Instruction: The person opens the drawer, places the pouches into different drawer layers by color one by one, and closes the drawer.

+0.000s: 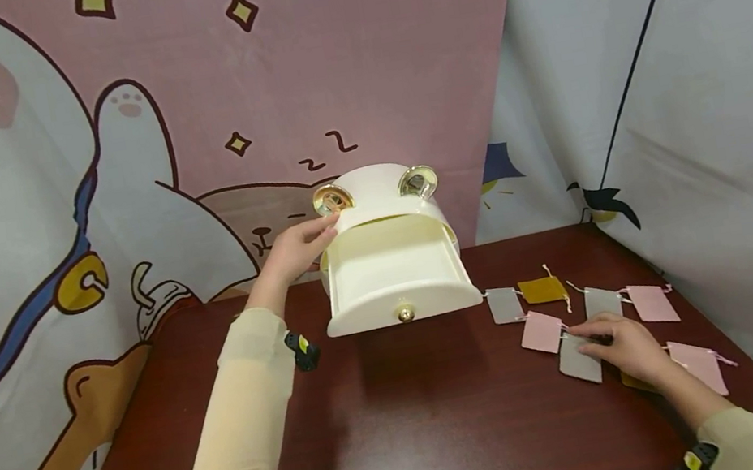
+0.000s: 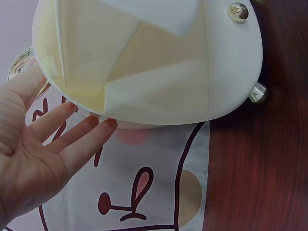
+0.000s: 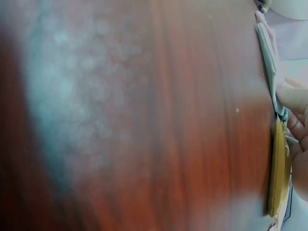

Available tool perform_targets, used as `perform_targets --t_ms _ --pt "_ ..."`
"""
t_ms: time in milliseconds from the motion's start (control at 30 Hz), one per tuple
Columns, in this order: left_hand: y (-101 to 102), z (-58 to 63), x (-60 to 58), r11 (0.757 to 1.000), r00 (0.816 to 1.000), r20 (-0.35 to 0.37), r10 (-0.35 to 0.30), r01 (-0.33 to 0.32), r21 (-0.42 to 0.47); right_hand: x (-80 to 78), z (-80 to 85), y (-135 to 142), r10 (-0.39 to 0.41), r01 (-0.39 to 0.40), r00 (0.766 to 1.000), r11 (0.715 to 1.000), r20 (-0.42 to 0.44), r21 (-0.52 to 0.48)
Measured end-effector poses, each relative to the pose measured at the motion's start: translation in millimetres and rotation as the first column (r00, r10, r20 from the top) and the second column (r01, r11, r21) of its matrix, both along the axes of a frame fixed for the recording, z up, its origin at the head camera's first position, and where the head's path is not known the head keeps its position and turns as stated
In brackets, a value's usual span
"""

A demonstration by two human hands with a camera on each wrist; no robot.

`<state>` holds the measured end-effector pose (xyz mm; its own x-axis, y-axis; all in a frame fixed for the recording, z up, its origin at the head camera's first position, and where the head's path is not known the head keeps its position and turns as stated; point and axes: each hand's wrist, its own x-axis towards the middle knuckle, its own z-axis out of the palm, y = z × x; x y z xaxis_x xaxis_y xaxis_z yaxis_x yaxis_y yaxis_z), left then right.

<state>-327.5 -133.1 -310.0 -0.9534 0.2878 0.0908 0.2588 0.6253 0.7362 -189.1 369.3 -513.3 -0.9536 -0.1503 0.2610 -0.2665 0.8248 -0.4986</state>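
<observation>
A cream-white chest (image 1: 381, 193) with two round gold ears stands near the wall, its front drawer (image 1: 391, 257) pulled out and bare inside. At its left side, my left hand (image 1: 301, 251) rests its fingertips against the edge, thumb near the gold ear (image 2: 21, 62); the fingers (image 2: 89, 149) are fairly straight. My right hand (image 1: 624, 348) reaches over a grey drawstring pouch (image 1: 580, 360), its thumb and forefinger apart on the pouch's upper part. In the right wrist view the thumb (image 3: 292, 96) lies by the grey pouch (image 3: 268, 62), next to a mustard pouch (image 3: 278, 173).
Several other pouches lie around the right hand: pink (image 1: 542, 332), grey (image 1: 504, 305), mustard (image 1: 542, 290), and pinks at the right (image 1: 652, 304). The dark red wooden table (image 1: 453, 436) meets printed cloth walls (image 1: 350, 66) behind and at both sides.
</observation>
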Motion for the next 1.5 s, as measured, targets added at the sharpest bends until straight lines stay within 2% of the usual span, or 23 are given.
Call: perform_targets --t_ms 267,633,933,1100,1300,1500 --pt "0 -0.4 0.2 1.000 1.000 0.012 0.004 -0.005 0.014 -0.8 2.5 -2 -0.019 0.019 1.000 1.000 0.018 -0.008" --pt "0 -1.3 -0.9 1.000 1.000 -0.008 -0.001 0.001 -0.008 1.9 9.7 2 0.004 -0.006 0.999 0.999 -0.051 -0.043" --pt "0 -0.2 -0.3 1.000 1.000 -0.005 0.000 0.000 0.000 4.9 23.9 5 -0.012 0.013 1.000 0.998 0.006 -0.064" --pt "0 -1.1 -0.8 1.000 1.000 0.001 0.004 -0.004 0.005 5.4 30.3 6 -0.031 0.031 1.000 0.997 0.005 -0.064" --pt "1 -0.2 0.0 1.000 1.000 -0.002 0.002 -0.002 0.001 6.7 37.6 3 -0.011 0.009 1.000 0.995 -0.020 -0.095" --pt "0 0.4 0.4 1.000 1.000 -0.006 -0.005 0.005 -0.006 8.1 46.3 0 0.026 -0.036 0.996 0.992 -0.085 -0.119"
